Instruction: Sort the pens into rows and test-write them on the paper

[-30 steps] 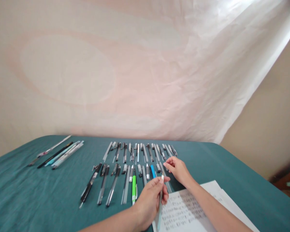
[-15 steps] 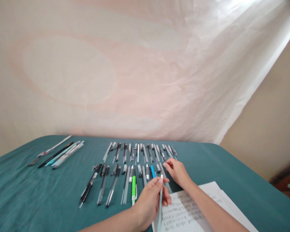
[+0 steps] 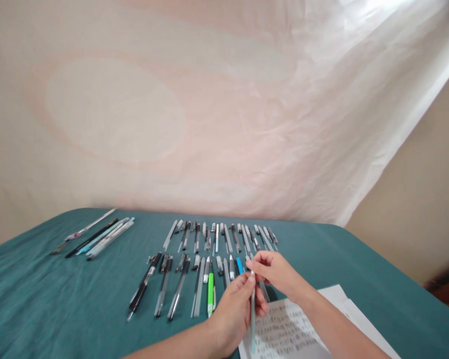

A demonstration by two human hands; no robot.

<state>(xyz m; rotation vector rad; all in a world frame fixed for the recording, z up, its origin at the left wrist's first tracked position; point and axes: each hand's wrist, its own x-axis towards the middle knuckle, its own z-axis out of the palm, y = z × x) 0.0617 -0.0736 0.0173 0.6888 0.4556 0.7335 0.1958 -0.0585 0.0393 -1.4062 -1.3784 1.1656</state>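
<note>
My left hand (image 3: 234,311) is closed around a slim pen (image 3: 253,326) with a pale bluish, see-through barrel, which stands tilted with its tip end upward. At that upper end, the thumb and fingers of my right hand (image 3: 279,274) are pinched together; the tip itself is mostly hidden by them. Just left of my hands lie a bright green pen (image 3: 210,291) and a blue pen piece (image 3: 240,265). Taken-apart pens with clear barrels (image 3: 198,294) and caps fill the near row, partly covered by my hands.
A far row of disassembled pens (image 3: 226,237) runs across the green tablecloth (image 3: 97,309). At the left lies a bundle of pens (image 3: 110,237) beside a paintbrush (image 3: 92,224). Sheets of handwritten paper (image 3: 284,329) lie under my forearms. A pale sheet (image 3: 209,109) hangs behind the table.
My right hand has come down and left from above the pens to the upper end of the held pen, its fingers pinching there. My left hand keeps its hold. The view has shifted slightly.
</note>
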